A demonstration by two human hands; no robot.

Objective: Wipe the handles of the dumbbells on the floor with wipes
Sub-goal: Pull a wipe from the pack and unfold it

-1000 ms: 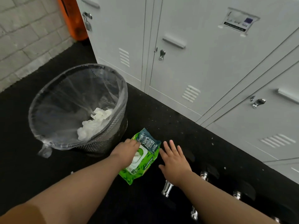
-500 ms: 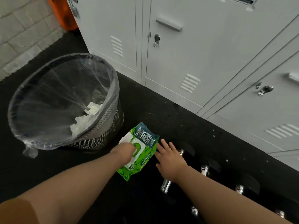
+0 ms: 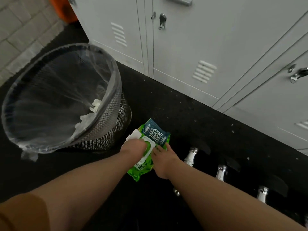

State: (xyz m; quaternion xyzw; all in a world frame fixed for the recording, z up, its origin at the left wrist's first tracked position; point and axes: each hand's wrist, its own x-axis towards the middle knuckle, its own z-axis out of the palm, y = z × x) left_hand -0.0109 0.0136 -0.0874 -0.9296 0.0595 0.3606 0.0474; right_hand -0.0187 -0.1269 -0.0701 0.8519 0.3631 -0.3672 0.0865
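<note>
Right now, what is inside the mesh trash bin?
The trash bin holds a clear plastic liner and crumpled white wipes; its near rim hides the bottom.

head cam | looks down, forward | close over floor (image 3: 166, 105) | single view

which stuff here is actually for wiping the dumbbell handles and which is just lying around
For the job:
wipes pack, lid flipped open
dumbbells on the floor
left hand at the pack's opening
right hand steadying the pack

Just there:
trash bin holding crumpled white wipes
lockers
orange object
</note>
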